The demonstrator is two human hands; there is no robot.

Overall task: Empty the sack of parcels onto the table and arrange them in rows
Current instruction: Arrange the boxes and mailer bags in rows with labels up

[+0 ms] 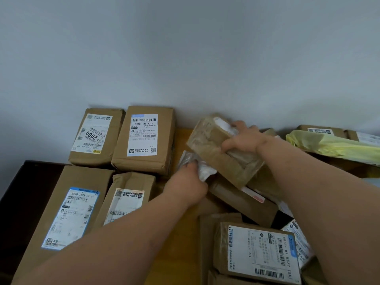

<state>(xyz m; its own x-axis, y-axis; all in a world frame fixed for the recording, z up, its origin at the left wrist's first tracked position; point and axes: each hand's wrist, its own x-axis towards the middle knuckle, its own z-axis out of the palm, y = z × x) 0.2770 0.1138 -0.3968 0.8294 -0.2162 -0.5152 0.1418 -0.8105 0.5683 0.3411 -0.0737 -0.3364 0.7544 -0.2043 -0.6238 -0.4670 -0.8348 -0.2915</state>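
My right hand (242, 138) grips a taped brown parcel (211, 149), tilted and lifted above the heap at the table's middle. Just below and to its left, my left hand (188, 186) is closed on a small silvery-white plastic packet (188, 158). Brown labelled parcels lie in two rows on the left: two at the back (96, 136) (144, 138) and two in front (65, 212) (125, 200). A loose heap of parcels (246, 202) lies under my hands. The yellow sack (333, 145) lies crumpled at the right.
The wooden table (183, 138) meets a plain grey wall at the back. Its dark left edge (26, 182) drops off beside the left row. More parcels (259, 251) crowd the near right, and others (320, 130) lie behind the sack.
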